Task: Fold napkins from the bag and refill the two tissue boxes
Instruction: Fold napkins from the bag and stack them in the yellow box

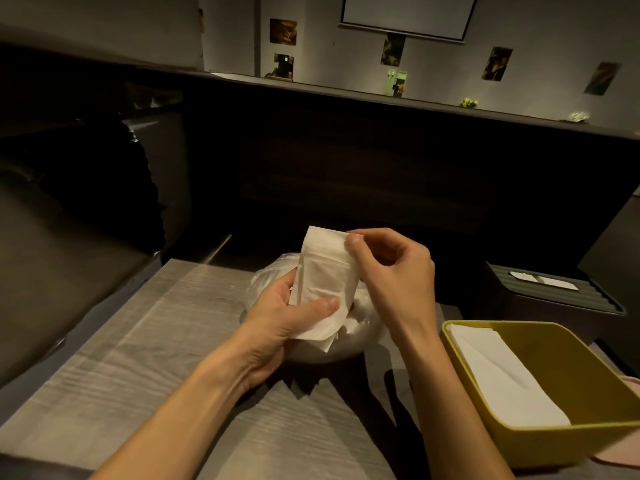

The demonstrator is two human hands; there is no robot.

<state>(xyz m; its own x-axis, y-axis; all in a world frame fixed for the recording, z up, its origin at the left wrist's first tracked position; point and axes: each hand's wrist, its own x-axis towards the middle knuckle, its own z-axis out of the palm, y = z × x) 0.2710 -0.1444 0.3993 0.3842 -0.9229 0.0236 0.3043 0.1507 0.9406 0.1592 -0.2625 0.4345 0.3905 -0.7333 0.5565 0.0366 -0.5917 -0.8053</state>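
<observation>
Both hands grip one napkin (323,278) held upright above the bag (266,275): left hand (284,323) at its lower end, right hand (388,268) pinching the top corner. The yellow tissue box (540,441) lies near right, closest to the right hand, so the napkin likely goes that way.

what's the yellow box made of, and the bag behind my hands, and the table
Yellow box: probably plastic, with smooth matte walls and rounded corners. Bag: thin clear plastic film, crinkled and see-through. Table: grey wood-grain surface, possibly laminate; streaked lines show.
</observation>
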